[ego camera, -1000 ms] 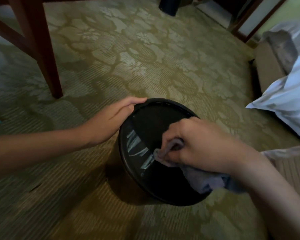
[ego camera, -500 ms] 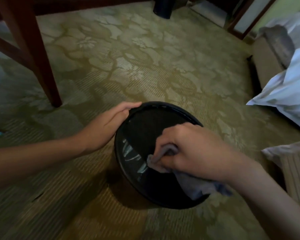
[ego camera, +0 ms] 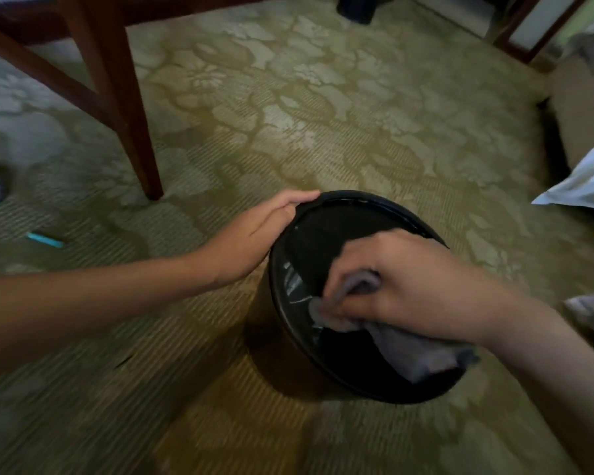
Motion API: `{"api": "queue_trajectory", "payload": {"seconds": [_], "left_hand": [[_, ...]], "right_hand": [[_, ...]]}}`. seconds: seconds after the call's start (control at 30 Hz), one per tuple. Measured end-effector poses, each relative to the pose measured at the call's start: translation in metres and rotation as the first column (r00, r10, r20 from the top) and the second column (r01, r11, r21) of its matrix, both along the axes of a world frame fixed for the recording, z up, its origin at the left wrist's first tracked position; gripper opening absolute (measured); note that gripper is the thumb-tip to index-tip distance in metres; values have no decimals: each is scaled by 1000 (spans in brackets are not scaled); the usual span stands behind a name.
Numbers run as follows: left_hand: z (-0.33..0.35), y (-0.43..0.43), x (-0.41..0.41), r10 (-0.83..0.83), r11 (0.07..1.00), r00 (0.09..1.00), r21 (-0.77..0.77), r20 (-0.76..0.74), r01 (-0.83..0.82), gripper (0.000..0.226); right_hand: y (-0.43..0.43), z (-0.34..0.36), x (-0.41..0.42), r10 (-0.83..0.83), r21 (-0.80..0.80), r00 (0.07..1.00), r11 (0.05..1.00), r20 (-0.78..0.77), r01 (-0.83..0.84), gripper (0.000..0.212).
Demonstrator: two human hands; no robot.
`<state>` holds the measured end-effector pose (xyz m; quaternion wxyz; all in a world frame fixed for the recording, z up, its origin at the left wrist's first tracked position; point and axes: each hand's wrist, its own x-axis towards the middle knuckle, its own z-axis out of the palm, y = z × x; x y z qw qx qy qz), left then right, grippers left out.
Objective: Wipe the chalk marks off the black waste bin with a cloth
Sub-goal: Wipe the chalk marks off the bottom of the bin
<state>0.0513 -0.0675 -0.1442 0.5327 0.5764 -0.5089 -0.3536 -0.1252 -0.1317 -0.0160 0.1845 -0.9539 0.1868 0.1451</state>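
The black waste bin (ego camera: 326,234) stands on the patterned green carpet (ego camera: 288,114), with white chalk marks (ego camera: 294,282) streaked just inside its left rim. The right hand (ego camera: 402,286) bunches a grey cloth (ego camera: 415,354) in curled fingers and presses it beside those marks. The left hand (ego camera: 254,234) rests on the bin's far-left rim, fingers straight and together. A wooden furniture leg (ego camera: 124,108) stands behind, a turquoise stick (ego camera: 45,240) lies at the left, and white bedding (ego camera: 587,183) shows at the right.

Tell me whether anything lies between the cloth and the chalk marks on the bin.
Nothing visible does. The right hand presses the cloth on the waste bin beside the chalk marks; the left hand rests on the rim, off that path.
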Motion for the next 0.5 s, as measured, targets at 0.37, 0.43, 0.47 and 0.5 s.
{"api": "queue_trajectory", "payload": {"seconds": [0.37,0.43,0.47,0.5], "left_hand": [[0,1,1,-1,1000,1000,5,4,1,36],[1,-1,-1,17,1000,1000,-13,18,-17,36],[2,-2,-2,24,999,999,-24,34,-23,37],[2,-2,-2,25,999,999,-34,45,-23,37]], "right_hand": [[25,10,-12,73,-47,983,996,-166,-82,17],[23,6,-1,35,-123,997,991,-66,-43,17],[22,1,7,22,-195,1000,981,13,-19,17],[21,-3,15,18,-273,995,962,94,8,15]]}}
